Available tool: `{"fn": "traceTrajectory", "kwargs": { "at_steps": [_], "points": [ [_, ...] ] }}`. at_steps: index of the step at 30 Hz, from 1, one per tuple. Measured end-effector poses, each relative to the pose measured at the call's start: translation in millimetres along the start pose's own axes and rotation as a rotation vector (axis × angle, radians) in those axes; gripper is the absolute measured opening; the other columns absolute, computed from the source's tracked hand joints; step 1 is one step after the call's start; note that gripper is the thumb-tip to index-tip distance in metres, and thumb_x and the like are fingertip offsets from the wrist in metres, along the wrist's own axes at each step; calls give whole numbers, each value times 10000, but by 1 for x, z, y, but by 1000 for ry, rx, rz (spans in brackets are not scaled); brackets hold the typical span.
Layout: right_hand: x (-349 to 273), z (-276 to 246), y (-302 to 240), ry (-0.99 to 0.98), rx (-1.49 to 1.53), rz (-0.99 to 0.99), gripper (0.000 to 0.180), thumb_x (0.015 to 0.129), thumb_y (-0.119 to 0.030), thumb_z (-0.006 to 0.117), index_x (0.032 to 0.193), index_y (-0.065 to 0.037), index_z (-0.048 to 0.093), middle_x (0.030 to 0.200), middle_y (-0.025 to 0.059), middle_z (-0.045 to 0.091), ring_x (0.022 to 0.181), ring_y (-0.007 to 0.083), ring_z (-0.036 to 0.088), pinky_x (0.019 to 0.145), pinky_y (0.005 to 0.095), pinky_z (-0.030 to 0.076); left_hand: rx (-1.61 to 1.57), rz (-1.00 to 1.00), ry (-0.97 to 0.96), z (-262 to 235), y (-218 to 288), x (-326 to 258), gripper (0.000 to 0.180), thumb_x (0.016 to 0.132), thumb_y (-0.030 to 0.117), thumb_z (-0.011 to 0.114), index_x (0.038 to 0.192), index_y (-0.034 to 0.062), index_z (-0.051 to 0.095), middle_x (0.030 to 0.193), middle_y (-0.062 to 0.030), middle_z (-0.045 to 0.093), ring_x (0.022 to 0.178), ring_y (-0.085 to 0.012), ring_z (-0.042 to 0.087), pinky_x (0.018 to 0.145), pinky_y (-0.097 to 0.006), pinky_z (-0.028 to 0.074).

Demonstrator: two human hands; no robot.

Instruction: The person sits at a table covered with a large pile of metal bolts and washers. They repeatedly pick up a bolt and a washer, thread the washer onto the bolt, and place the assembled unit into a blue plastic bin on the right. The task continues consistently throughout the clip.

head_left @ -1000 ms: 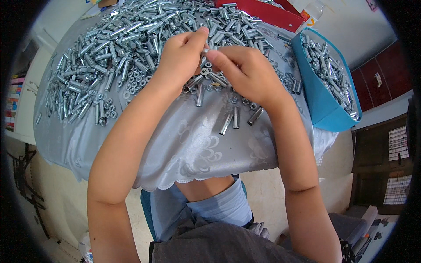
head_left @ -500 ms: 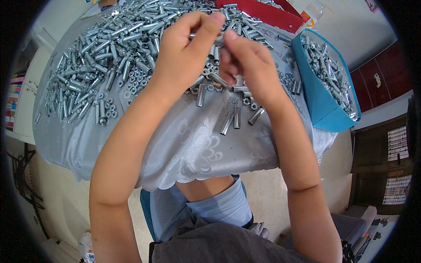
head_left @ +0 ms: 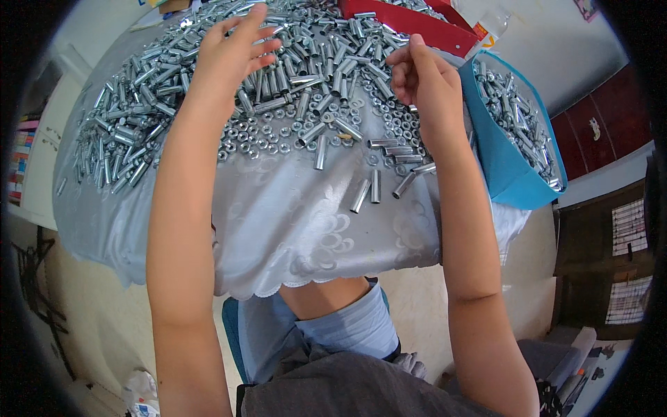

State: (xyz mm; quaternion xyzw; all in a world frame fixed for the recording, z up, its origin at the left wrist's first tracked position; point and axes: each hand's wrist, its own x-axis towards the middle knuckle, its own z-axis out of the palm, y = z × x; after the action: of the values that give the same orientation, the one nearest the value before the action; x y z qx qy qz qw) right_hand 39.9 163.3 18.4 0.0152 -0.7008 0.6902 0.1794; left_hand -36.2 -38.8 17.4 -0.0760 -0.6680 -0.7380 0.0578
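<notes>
My left hand (head_left: 233, 59) hovers over the left part of a big heap of metal sleeve anchor bolts (head_left: 156, 83), its fingers spread with nothing seen between them. To the right, my right hand (head_left: 427, 80) is above the edge of the pile with fingers curled in and thumb along the top. Whatever it may hold is hidden by the fingers. Between the hands lie loose metal sleeves (head_left: 320, 152) and many hex nuts (head_left: 272, 137) on the grey patterned tablecloth (head_left: 285, 201).
A blue fabric bin (head_left: 517, 170) full of assembled anchor bolts stands at the table's right edge. Behind it are a red box (head_left: 410, 31) with more metal parts and a clear plastic bottle (head_left: 492, 26). The scalloped cloth edge hangs over my lap.
My hands were together over the middle of the pile. They have parted: the left moved up and left and spread its fingers, the right moved to the right.
</notes>
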Motion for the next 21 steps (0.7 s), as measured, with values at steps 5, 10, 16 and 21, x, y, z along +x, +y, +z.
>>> {"fn": "traceTrajectory", "kwargs": {
  "at_steps": [5,10,16,21],
  "points": [
    [1,-1,20,-135,-579,-247,234,800,-238,574,797,-12,634,660,73,578,568,166,527,549,271,422,790,388,236,-5,-30,15,809,726,475,633,1303,21,295,1252,-261,332,1143,-343,375,952,-398,325],
    [1,1,38,-315,-928,-652,252,701,-168,639,920,-43,635,933,133,599,914,293,532,818,352,413,810,674,183,7,-31,0,692,742,374,651,1246,8,351,1267,-258,274,1184,-360,303,990,-406,267],
    [3,2,43,-310,-1056,-482,395,714,-199,618,1092,-102,557,1093,104,552,1088,272,437,958,403,274,744,741,169,11,-42,5,588,720,279,647,1153,-28,393,1193,-256,338,1107,-405,334,936,-451,299],
    [6,5,44,-330,-1071,-422,470,703,-221,586,1150,-89,525,1137,105,537,1117,268,424,975,407,247,705,701,163,15,-42,1,566,726,270,643,1148,-21,403,1155,-242,373,1082,-381,362,935,-442,300]
  ]
}}
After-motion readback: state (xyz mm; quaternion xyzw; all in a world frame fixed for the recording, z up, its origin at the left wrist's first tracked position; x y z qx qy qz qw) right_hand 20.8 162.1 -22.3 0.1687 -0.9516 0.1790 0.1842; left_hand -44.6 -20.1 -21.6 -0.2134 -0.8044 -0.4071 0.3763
